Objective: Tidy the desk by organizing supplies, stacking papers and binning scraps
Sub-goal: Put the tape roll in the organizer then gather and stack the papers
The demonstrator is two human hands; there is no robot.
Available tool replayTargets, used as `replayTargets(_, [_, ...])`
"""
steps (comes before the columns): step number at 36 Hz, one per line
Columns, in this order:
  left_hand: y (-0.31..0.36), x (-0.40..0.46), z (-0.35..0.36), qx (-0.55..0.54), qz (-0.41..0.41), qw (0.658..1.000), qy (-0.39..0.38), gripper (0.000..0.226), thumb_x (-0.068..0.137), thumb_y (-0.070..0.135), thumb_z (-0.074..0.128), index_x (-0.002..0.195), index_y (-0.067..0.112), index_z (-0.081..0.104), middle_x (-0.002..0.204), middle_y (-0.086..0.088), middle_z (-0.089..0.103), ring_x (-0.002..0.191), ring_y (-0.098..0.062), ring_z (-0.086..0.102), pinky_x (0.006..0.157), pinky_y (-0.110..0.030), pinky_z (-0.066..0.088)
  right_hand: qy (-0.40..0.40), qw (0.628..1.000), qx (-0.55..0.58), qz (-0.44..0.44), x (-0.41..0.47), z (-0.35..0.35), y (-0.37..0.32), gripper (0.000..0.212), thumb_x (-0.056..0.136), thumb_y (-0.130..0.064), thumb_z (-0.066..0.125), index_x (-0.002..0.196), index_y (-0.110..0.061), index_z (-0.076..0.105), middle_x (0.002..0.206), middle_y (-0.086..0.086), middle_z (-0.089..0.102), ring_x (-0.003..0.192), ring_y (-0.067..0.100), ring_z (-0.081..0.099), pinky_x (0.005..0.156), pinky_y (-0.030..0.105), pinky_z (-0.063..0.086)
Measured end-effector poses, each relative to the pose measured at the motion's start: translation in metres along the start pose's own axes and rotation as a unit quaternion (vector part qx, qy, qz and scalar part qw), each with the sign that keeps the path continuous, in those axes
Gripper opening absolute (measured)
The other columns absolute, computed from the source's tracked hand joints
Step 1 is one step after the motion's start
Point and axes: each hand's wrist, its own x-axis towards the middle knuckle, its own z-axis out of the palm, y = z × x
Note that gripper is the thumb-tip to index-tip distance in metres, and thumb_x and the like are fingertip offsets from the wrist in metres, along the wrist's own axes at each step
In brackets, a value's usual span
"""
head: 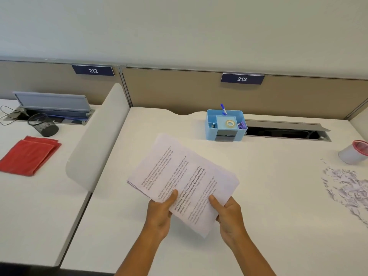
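A stack of printed papers (179, 176) is held above the white desk (268, 226), tilted and turned diagonally. My left hand (160, 214) grips its near left edge, thumb on top. My right hand (229, 214) grips the near right edge, thumb on top as well. A pile of paper scraps (346, 188) lies on the desk at the far right. A small white bin with a red rim (353, 153) lies tipped just beyond the scraps. A light blue desk organizer (226, 124) stands at the back, holding a blue pen (223, 108), a tape roll (230, 123) and clips.
A grey divider panel (95, 140) separates this desk from the left one, where a red cloth (29, 155), a tipped black mesh cup (42, 125) and an open cable tray (51, 108) sit. A cable slot (286, 132) runs behind the organizer.
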Motion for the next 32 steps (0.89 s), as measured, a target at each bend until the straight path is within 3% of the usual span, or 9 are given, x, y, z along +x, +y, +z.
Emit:
replayTargets(3, [0.011, 0.008, -0.013, -0.017, -0.009, 1.000, 0.007, 0.047, 0.099, 0.005, 0.071, 0.143, 0.021, 0.068, 0.133, -0.006, 0.079, 0.117, -0.027, 0.079, 0.089, -0.042, 0.069, 0.017, 0.999, -0.040, 0.000, 0.007, -0.016, -0.008, 0.030, 0.091, -0.008, 0.076, 0.121, -0.015, 0.072, 0.114, 0.003, 0.079, 0.106, 0.027, 0.076, 0.094, 0.053, 0.059])
replayTargets(6, [0.029, 0.018, -0.034, 0.005, -0.029, 0.999, -0.014, 0.037, 0.101, 0.022, 0.067, 0.137, 0.014, 0.073, 0.136, -0.014, 0.077, 0.114, -0.029, 0.079, 0.086, -0.044, 0.068, 0.021, 0.996, -0.091, -0.004, 0.014, -0.037, -0.018, 0.029, 0.091, -0.009, 0.077, 0.119, -0.017, 0.073, 0.114, 0.002, 0.079, 0.104, 0.026, 0.076, 0.088, 0.049, 0.061])
replayTargets(9, [0.044, 0.025, -0.049, 0.140, -0.030, 0.988, -0.066, 0.036, 0.110, 0.034, 0.057, 0.137, 0.018, 0.075, 0.135, -0.012, 0.078, 0.119, -0.032, 0.077, 0.097, -0.050, 0.061, 0.011, 0.991, -0.132, -0.006, 0.019, -0.053, -0.028, 0.029, 0.091, -0.009, 0.076, 0.120, -0.016, 0.073, 0.111, 0.003, 0.080, 0.099, 0.025, 0.078, 0.082, 0.045, 0.061])
replayTargets(12, [0.050, 0.033, -0.049, 0.258, -0.058, 0.961, -0.075, 0.036, 0.106, 0.035, 0.067, 0.138, 0.019, 0.070, 0.126, -0.005, 0.082, 0.117, -0.031, 0.079, 0.106, -0.056, 0.061, 0.004, 0.986, -0.164, -0.012, 0.023, -0.060, -0.035, 0.028, 0.092, -0.009, 0.076, 0.119, -0.017, 0.073, 0.109, 0.002, 0.080, 0.096, 0.025, 0.078, 0.084, 0.046, 0.063])
replayTargets(17, [0.039, 0.043, -0.032, 0.321, -0.021, 0.945, -0.055, 0.036, 0.096, 0.020, 0.082, 0.131, 0.023, 0.071, 0.117, 0.001, 0.084, 0.111, -0.025, 0.080, 0.083, -0.039, 0.067, -0.005, 0.977, -0.209, -0.036, 0.026, -0.057, -0.040, 0.022, 0.095, -0.017, 0.074, 0.116, -0.023, 0.074, 0.106, -0.002, 0.081, 0.092, 0.020, 0.079, 0.081, 0.044, 0.065])
replayTargets(22, [0.028, 0.043, -0.011, 0.304, 0.069, 0.950, -0.007, 0.032, 0.100, 0.018, 0.078, 0.129, 0.025, 0.069, 0.120, 0.001, 0.079, 0.111, -0.021, 0.076, 0.089, -0.037, 0.063, 0.056, 0.979, -0.174, -0.093, 0.026, -0.047, -0.035, 0.024, 0.094, -0.020, 0.076, 0.117, -0.026, 0.074, 0.106, -0.009, 0.079, 0.095, 0.011, 0.075, 0.073, 0.025, 0.060])
replayTargets(26, [0.022, 0.037, -0.006, 0.296, 0.119, 0.948, -0.007, 0.026, 0.101, 0.013, 0.077, 0.116, 0.032, 0.068, 0.114, 0.002, 0.078, 0.108, -0.019, 0.073, 0.088, -0.032, 0.060, 0.092, 0.980, -0.139, -0.109, 0.028, -0.046, -0.025, 0.026, 0.094, -0.021, 0.076, 0.120, -0.026, 0.070, 0.109, -0.007, 0.077, 0.104, 0.013, 0.072, 0.082, 0.028, 0.057])
replayTargets(32, [0.007, 0.035, -0.014, 0.305, 0.135, 0.943, -0.004, 0.037, 0.099, 0.009, 0.078, 0.120, 0.031, 0.058, 0.119, -0.002, 0.069, 0.113, -0.018, 0.065, 0.074, -0.017, 0.060, 0.089, 0.983, -0.127, -0.095, 0.034, -0.054, -0.005, 0.044, 0.087, -0.015, 0.083, 0.127, -0.024, 0.066, 0.114, -0.006, 0.078, 0.110, 0.016, 0.072, 0.093, 0.037, 0.060])
